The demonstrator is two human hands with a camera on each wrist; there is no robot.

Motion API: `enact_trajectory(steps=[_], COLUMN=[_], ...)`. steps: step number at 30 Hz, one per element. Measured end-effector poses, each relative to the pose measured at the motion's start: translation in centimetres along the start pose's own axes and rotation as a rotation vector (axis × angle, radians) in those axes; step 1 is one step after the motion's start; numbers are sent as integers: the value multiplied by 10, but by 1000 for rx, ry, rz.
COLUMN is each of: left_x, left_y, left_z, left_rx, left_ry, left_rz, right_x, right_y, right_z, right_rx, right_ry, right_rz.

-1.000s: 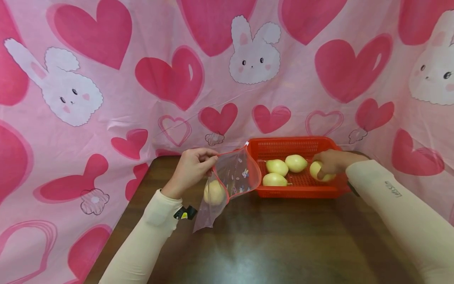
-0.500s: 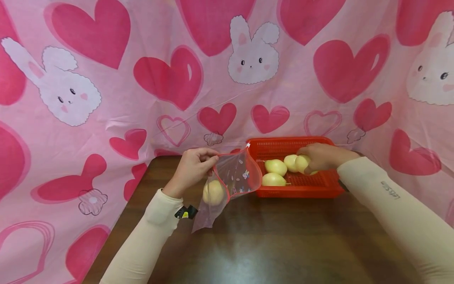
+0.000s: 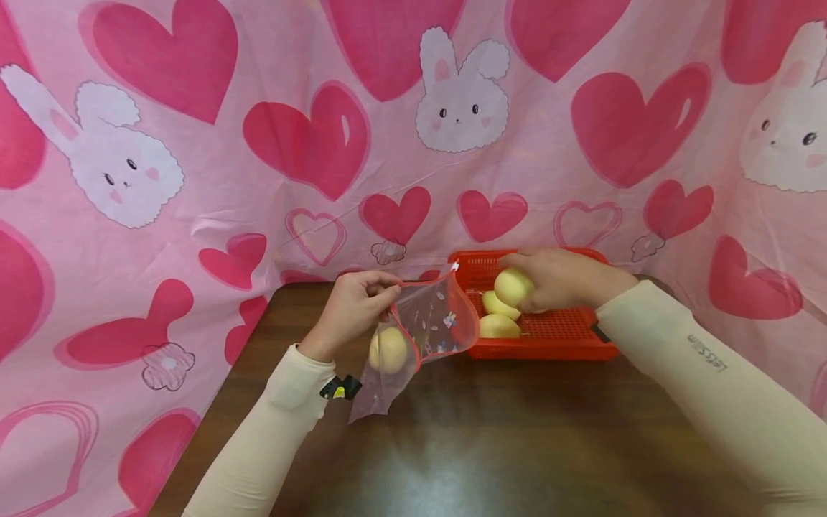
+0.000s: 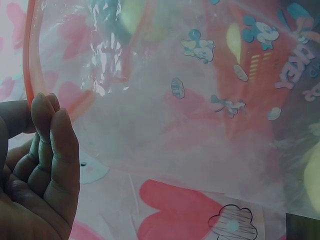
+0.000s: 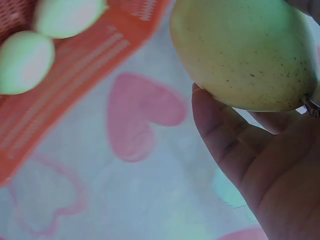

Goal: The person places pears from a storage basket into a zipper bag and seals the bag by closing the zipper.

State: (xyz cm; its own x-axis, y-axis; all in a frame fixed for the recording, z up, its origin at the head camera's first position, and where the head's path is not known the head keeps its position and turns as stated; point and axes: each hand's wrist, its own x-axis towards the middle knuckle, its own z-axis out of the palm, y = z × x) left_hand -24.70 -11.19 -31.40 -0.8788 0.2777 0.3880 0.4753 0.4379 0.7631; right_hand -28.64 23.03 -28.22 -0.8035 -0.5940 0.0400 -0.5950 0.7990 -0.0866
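My left hand pinches the red zip edge of a clear printed zip bag, whose mouth gapes toward the basket. One yellow pear sits inside the bag. In the left wrist view the thumb and fingertips grip the bag's rim, and cartoon prints show on the clear film. My right hand holds another yellow pear above the left part of the red basket. The right wrist view shows fingers curled around this pear, its stem near the palm. More pears lie in the basket, partly covered by the hand.
A brown wooden table bears the basket and stretches toward me. Behind it and at the sides hangs a pink cloth with hearts and rabbits. The bag's opening overlaps the basket's left end in the head view.
My right hand has lifted the pear from the basket's right side and carried it left and up, toward the bag. The left hand and bag have hardly moved.
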Motion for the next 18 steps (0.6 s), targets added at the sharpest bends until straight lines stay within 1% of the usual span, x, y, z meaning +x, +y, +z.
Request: enact_trajectory(steps=[5, 7, 9, 12, 15, 18], left_x=[-1, -1, 0, 1, 2, 1], left_y=[0, 0, 1, 1, 1, 1], left_z=[1, 1, 2, 3, 5, 6], left_rx=[-11, -16, -12, -7, 1, -3], left_ry=[-3, -5, -3, -5, -5, -14], left_rz=[3, 2, 2, 6, 12, 9], right_x=[4, 4, 3, 3, 5, 11], right_y=[-22, -31, -38, -47, -55, -61], right_z=[-13, -17, -19, -21, -20, -15], right_rx=[18, 18, 21, 21, 40, 73], right_ry=[21, 43, 77, 149, 214, 239], right_rz=[-21, -52, -99, -186, -268, -336])
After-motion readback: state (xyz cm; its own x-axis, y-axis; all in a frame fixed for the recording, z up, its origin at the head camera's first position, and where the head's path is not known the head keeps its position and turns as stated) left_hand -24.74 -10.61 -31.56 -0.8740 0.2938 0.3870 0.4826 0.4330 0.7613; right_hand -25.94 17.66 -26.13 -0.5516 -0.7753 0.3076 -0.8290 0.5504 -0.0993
